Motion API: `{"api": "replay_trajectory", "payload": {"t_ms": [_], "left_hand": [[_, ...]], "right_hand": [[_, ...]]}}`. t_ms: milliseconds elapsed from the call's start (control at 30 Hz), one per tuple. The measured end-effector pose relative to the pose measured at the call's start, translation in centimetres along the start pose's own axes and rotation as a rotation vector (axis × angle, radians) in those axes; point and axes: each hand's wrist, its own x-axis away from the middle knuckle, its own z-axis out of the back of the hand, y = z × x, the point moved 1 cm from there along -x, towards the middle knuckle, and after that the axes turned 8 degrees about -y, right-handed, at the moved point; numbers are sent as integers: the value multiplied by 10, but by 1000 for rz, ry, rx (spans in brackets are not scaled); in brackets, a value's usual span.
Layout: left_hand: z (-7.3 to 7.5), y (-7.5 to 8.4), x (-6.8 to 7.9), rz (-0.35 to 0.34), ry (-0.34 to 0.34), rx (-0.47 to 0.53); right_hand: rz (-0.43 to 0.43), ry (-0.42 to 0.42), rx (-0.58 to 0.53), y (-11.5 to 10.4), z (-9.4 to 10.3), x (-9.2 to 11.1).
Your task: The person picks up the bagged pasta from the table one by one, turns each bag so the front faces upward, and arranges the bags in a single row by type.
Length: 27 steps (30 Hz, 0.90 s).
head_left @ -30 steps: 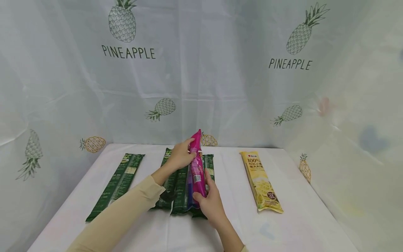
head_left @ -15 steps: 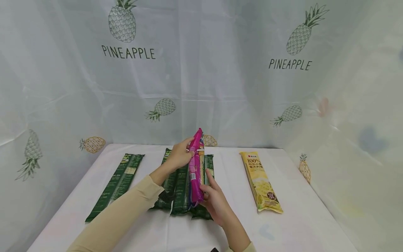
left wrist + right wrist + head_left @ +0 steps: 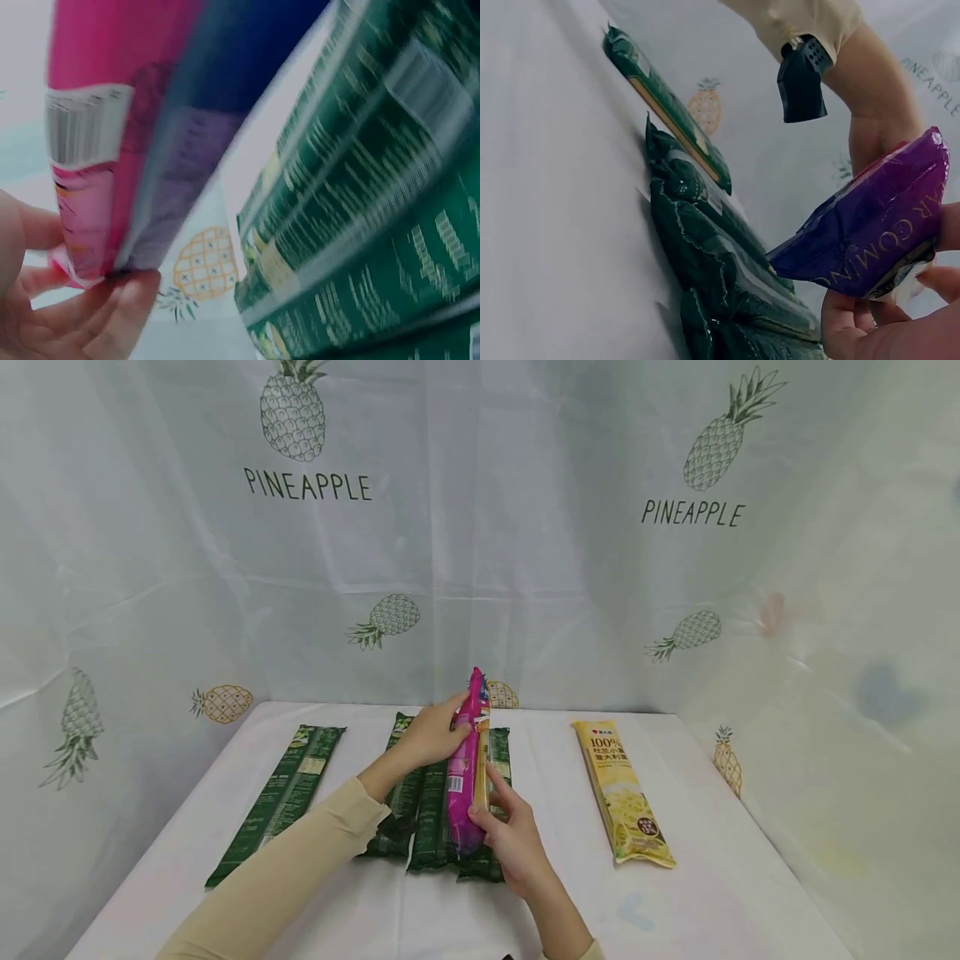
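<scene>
A long, shiny magenta and purple packet (image 3: 462, 777) is held up at a slant over the green packets in the head view. My left hand (image 3: 435, 735) grips its far end, with thumb and fingers round it in the left wrist view. At the near end my right hand (image 3: 519, 847) holds it, thumb on the side facing me. A barcode and a yellowish side strip show on the wrapper. In the right wrist view its purple end (image 3: 877, 217) bears gold lettering. Several long dark green packets (image 3: 431, 814) lie side by side right beneath it.
Another green packet (image 3: 277, 802) lies apart at the left of the white-covered table (image 3: 585, 893). At the right lies a yellow pasta packet (image 3: 624, 793). Behind the table hangs a pale curtain (image 3: 510, 527) printed with pineapples.
The magenta packet has turned about its length, so its yellowish side now shows on the right. My right hand has shifted its hold at the near end; my left hand stays nearly in place.
</scene>
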Motion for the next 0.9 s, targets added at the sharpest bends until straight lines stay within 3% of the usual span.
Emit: {"api": "replay_trajectory", "payload": {"t_ms": [167, 533, 767, 900], "left_hand": [[0, -2, 0, -22, 20, -65], [-1, -2, -2, -6, 44, -26], [0, -1, -2, -59, 71, 1], [0, -2, -1, -50, 70, 12]], "right_hand": [[37, 29, 62, 1, -3, 1], [103, 64, 221, 1, -6, 2], [119, 73, 324, -1, -5, 2], [110, 73, 356, -2, -5, 2]]}}
